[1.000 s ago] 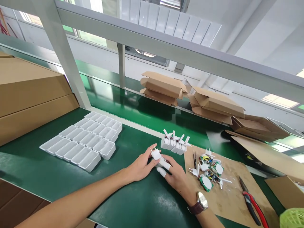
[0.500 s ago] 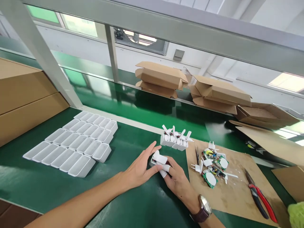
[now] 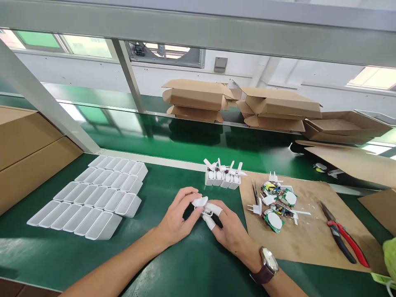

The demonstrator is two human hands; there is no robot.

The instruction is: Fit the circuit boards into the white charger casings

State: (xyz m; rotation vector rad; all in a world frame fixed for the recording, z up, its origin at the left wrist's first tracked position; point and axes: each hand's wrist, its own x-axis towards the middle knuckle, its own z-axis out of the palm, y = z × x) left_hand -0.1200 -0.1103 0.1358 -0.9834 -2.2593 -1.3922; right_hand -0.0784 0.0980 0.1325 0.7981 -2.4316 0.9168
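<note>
My left hand (image 3: 177, 216) and my right hand (image 3: 230, 231) meet over the green mat, both closed on one small white plug part (image 3: 200, 203) held between the fingertips. White finger cots cover two fingers of my right hand, and a watch sits on that wrist. Just beyond the hands stands a row of white charger housings with plug pins (image 3: 222, 175). To the right, a pile of circuit boards and plug pieces (image 3: 276, 203) lies on a brown cardboard sheet (image 3: 309, 241).
Several empty white shells (image 3: 93, 196) lie in rows at the left. Red-handled cutters (image 3: 343, 237) and thin tweezers (image 3: 254, 193) rest on the cardboard. Folded cartons (image 3: 198, 101) are stacked behind the belt. A big cardboard box (image 3: 27, 152) stands at far left.
The view has dropped and swung slightly. My left fingers, spread half a second ago, have curled in around the plug part; both hands stay together in the same place on the mat.
</note>
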